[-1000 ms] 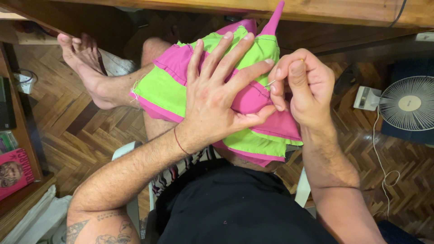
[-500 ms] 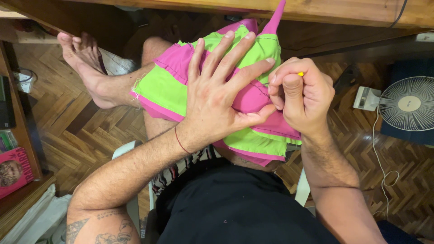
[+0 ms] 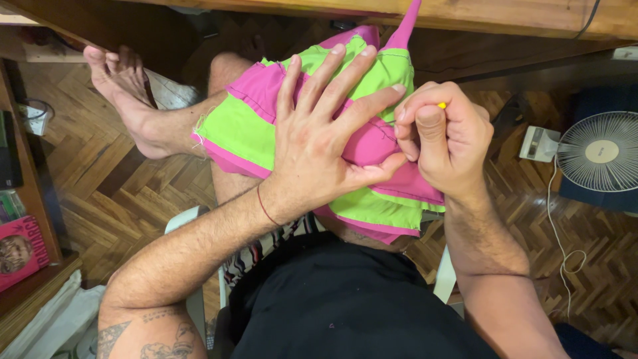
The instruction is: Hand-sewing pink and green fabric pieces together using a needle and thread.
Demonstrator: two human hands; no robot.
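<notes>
On your lap, under the edge of a wooden table (image 3: 505, 16), a folded piece of pink and green fabric (image 3: 242, 126) lies draped over your raised knee. Its long axis runs on a slant from the lower right, near your black shirt (image 3: 345, 306), up toward the table edge, where a narrow pink strip (image 3: 407, 23) rises out of the cloth and points away from you. Your left hand (image 3: 319, 143) is open, fingers spread wide and palm pressed flat on the fabric, the thumb reaching across to the right. Your right hand (image 3: 442, 143) is closed in a pinch just beside that thumb, touching the pink band; it grips a small tool of which only a yellow tip (image 3: 442, 105) shows above the knuckles, so what the tool is cannot be told. A thin red cord (image 3: 266, 207) circles your left wrist. Your bare foot (image 3: 129, 100) rests crossed to the left of the cloth, above a herringbone wood floor (image 3: 113, 193). A white fan (image 3: 598, 151) stands on the floor well apart to the right, its cable (image 3: 555, 226) trailing down. A bookshelf (image 3: 26, 219) lines the left edge.
</notes>
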